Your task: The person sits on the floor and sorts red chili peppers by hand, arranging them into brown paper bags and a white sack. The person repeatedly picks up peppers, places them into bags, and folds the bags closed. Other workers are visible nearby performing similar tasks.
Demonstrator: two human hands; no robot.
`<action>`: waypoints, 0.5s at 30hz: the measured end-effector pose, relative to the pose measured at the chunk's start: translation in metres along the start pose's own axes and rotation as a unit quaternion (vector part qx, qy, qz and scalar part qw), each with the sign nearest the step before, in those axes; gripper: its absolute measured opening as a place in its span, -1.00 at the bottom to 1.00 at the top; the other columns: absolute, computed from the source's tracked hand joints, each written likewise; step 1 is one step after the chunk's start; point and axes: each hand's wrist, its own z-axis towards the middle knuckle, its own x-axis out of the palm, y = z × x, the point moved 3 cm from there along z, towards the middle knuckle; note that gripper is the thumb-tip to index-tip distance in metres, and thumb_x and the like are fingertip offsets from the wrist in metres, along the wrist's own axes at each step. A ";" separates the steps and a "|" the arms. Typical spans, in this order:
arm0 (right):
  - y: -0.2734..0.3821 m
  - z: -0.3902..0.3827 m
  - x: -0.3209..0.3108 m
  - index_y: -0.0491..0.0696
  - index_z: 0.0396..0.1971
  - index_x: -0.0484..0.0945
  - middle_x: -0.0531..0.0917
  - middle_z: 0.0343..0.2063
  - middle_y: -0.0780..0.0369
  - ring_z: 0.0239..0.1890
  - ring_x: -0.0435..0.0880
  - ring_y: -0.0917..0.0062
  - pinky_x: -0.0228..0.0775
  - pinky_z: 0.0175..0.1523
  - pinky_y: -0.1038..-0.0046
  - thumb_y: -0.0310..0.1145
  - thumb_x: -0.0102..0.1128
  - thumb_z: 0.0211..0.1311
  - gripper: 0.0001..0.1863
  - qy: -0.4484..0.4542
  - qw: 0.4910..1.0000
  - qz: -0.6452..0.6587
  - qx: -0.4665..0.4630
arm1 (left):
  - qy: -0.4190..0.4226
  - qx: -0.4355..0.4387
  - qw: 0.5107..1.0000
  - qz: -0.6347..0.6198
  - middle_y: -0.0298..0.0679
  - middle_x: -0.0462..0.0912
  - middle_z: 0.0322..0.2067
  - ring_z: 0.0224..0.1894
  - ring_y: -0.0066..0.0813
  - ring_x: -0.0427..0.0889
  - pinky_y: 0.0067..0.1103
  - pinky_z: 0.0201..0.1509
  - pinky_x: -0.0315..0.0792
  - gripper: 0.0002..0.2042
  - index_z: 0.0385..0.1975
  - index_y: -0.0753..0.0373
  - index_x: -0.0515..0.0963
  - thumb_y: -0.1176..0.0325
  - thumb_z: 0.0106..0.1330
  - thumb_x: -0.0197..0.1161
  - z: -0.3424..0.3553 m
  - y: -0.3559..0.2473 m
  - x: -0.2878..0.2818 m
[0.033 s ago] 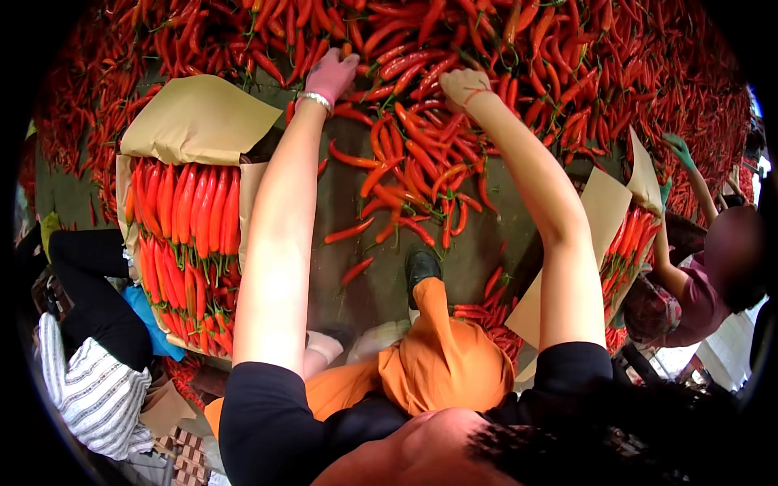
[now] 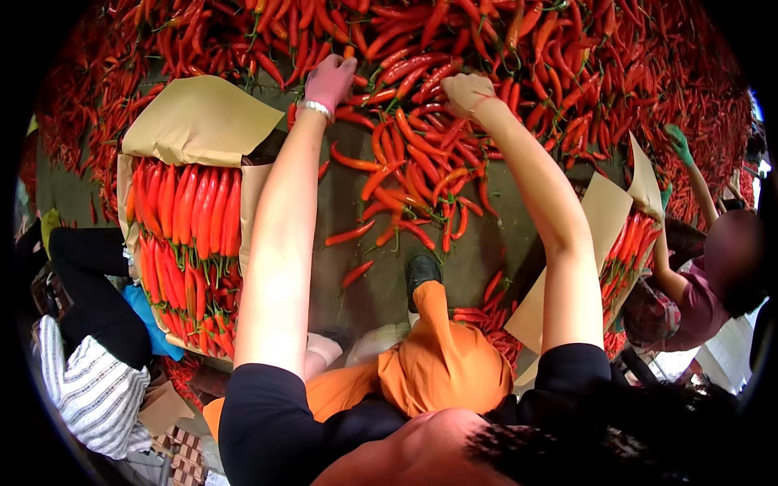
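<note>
A big heap of red chillies (image 2: 454, 49) spreads all around both hands. Below and left of the left hand sits a paper-lined box (image 2: 243, 202) packed with chillies. The left hand (image 2: 328, 81) rests loosely curled on chillies; the right hand (image 2: 468, 93) is closed around several.
</note>
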 end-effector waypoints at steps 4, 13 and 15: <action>0.011 0.028 -0.030 0.00 -0.05 0.54 0.70 -0.29 0.05 -0.18 0.66 0.11 0.51 -0.08 0.16 -0.20 0.13 0.20 -0.66 -0.235 0.935 0.260 -0.048 | -0.213 0.078 0.847 -0.480 -0.33 0.49 -0.47 -0.51 -0.56 0.50 -0.65 -0.46 0.37 -0.83 -0.20 0.30 0.41 0.49 0.29 0.23 -0.042 0.045 0.004; 0.026 0.074 0.006 0.34 0.31 0.23 0.56 0.01 0.12 -0.10 0.66 0.16 0.55 -0.07 0.19 -0.19 0.10 0.29 -0.42 -0.097 0.989 0.041 -0.103 | -0.050 0.102 0.887 -0.448 -0.33 0.42 -0.35 -0.48 -0.61 0.40 -0.64 -0.45 0.36 -0.55 0.19 0.15 0.18 0.63 0.32 0.01 -0.119 0.086 -0.042; 0.023 0.048 -0.007 0.27 0.29 0.26 0.56 -0.01 0.15 -0.06 0.62 0.21 0.53 -0.07 0.23 -0.22 0.20 0.19 -0.37 -0.104 0.990 -0.007 -0.096 | -0.074 0.094 0.888 -0.443 -0.35 0.42 -0.36 -0.47 -0.63 0.40 -0.65 -0.47 0.36 -0.64 0.08 0.19 0.24 0.61 0.32 0.03 -0.116 0.093 -0.042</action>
